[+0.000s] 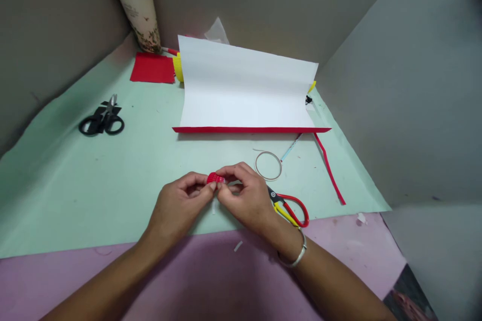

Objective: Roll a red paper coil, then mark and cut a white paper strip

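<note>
Between my two hands is a small curled red piece (216, 178) with a pale dotted pattern; its material is not plain to see. My left hand (184, 198) pinches its left side with thumb and forefinger. Thumb and fingers of my right hand (246, 191) close on its right side, and the fingertips nearly meet. A narrow white strip (214, 206) shows just below the fingertips. Partly hidden behind my right hand lies a pair of scissors (295, 209) with red and yellow handles. A coil of thin wire (268, 166) is just beyond that hand.
A curved white sheet (244, 85) with a red front edge (252, 130) stands across the back. Black-handled scissors (101, 121) lie at left, near red paper (152, 67) and a tall cup (138, 10). A red strip (330, 170) lies at right. Grey walls (422, 85) enclose the table.
</note>
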`<state>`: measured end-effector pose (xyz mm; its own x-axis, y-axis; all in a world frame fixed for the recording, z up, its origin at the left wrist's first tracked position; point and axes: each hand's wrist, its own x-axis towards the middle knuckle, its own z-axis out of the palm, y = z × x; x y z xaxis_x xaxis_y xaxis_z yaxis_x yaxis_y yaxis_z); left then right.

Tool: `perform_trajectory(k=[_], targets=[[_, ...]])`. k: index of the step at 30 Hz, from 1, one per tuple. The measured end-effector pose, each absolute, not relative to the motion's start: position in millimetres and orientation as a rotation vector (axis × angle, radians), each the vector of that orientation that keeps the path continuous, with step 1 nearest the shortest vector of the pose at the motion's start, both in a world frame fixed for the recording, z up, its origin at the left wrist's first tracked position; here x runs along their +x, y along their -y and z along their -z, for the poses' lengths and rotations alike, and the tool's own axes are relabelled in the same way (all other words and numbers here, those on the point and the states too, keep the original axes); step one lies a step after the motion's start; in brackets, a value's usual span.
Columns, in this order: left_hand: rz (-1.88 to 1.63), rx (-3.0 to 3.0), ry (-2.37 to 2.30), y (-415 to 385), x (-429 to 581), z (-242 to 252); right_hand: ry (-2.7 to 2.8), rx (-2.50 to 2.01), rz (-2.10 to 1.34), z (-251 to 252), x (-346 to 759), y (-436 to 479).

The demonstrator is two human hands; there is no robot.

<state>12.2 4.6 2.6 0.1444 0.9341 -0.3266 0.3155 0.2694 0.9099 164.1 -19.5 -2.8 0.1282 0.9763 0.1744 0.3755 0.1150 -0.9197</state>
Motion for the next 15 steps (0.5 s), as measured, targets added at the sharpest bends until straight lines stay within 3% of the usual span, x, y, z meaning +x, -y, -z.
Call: perform_trajectory(k=[15], targets=[[-0.690,1.274,-1.355,-4.4,11.1,-2.2,1.624,-1.295,-0.495,12.6,164.9,17.4]])
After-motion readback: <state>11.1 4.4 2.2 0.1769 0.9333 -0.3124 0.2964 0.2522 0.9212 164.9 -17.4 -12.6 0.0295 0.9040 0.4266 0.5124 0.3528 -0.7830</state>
